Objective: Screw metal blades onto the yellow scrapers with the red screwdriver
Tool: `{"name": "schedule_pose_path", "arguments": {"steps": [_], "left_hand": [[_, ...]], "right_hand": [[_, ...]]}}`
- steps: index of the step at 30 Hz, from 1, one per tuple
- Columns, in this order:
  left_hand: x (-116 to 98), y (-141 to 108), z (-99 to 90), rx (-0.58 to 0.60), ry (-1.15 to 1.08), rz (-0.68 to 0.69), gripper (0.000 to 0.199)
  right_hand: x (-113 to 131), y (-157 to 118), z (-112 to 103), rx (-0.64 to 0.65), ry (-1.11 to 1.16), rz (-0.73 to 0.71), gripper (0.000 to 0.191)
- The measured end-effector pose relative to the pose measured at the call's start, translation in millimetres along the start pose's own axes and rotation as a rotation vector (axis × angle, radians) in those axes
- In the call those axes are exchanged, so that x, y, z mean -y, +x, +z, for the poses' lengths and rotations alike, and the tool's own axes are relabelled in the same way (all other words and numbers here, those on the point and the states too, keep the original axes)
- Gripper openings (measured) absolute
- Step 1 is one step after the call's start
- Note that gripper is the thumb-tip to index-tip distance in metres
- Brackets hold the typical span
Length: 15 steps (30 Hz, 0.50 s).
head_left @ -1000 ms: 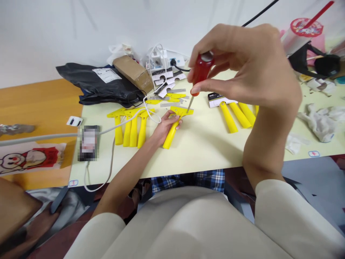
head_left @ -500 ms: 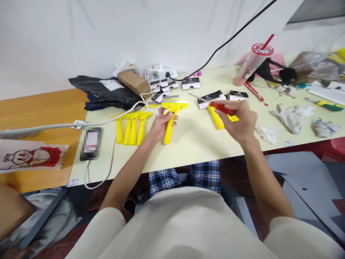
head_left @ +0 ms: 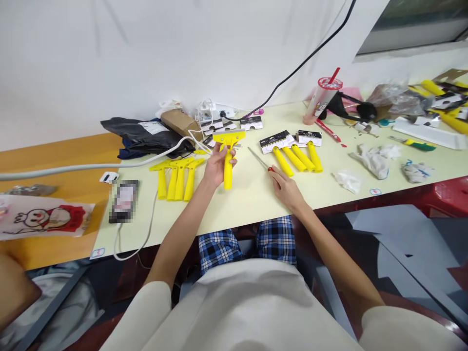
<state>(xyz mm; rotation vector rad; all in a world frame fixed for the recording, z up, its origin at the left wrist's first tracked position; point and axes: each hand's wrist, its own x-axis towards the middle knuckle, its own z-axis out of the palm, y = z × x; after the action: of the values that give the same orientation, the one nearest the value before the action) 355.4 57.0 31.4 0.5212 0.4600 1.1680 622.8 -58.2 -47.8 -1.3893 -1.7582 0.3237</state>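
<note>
The left hand point(head_left: 215, 169) grips the scraper point(head_left: 227, 174), blade up, above the desk point(head_left: 248, 204), its fingers hiding part of the handle. The fingers of the right hand point(head_left: 287, 191) close round the screwdriver point(head_left: 259, 158), covering most of its red handle. The bag point(head_left: 47, 214), printed with a snowman, is cut off at the left; the phone point(head_left: 124, 201) is pixelated. Lettering on the cards point(head_left: 275, 142) is too small to read.

A scraper point(head_left: 228, 176) is being held in the left hand point(head_left: 214, 169) over the table point(head_left: 223, 214), a screwdriver point(head_left: 260, 159) in the right hand point(head_left: 287, 191). The scraper is being flanked by loose scrapers point(head_left: 180, 184) on the left (a phone point(head_left: 124, 202) beyond them) and packaged scrapers point(head_left: 283, 162) on the right. The loose scrapers are being backed by a bag point(head_left: 146, 141).
</note>
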Motion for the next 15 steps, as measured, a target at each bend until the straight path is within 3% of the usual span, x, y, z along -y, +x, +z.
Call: {"name": "schedule_pose_path", "arguments": {"steps": [5, 8, 11, 15], "left_hand": [[21.2, 16.0, -3.7, -0.062, 0.031, -0.099, 0.039], [33.4, 22.4, -11.0, -0.078, 0.052, -0.153, 0.042], [39.3, 25.9, -18.8, -0.093, 0.05, -0.164, 0.04], [38.0, 25.9, -25.7, -0.097, 0.015, -0.146, 0.034]], "right_hand": [[8.8, 3.2, -0.8, 0.075, -0.076, 0.098, 0.05], [16.3, 26.0, -6.1, 0.065, -0.138, 0.106, 0.049], [18.5, 79.2, -11.3, 0.003, -0.189, 0.083, 0.041], [1.4, 181.7, -6.8, 0.026, -0.235, 0.071, 0.032]]}}
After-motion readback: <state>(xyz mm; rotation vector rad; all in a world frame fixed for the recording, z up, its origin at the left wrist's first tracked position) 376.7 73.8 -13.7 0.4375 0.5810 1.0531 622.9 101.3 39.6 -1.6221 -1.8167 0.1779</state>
